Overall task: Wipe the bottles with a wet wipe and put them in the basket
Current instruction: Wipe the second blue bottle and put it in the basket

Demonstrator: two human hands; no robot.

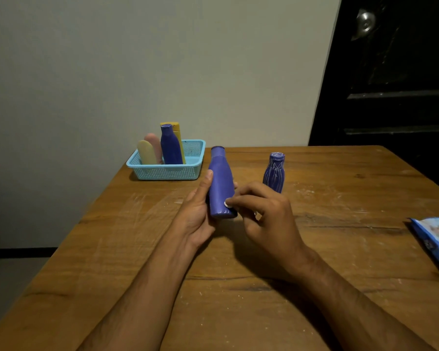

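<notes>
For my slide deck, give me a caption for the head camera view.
Left hand holds a blue bottle while the right hand wipes its base, near a half-filled light blue basket.

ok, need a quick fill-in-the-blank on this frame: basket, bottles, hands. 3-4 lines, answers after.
1. The light blue basket holds ____ containers.
2. The left hand grips a plain ____ bottle above the table.
3. The right hand pinches a small white wipe against that bottle's ____ end.
4. The patterned blue bottle stands upright on the table, ____ the basket.

Missing words: four; blue; lower; outside
</notes>
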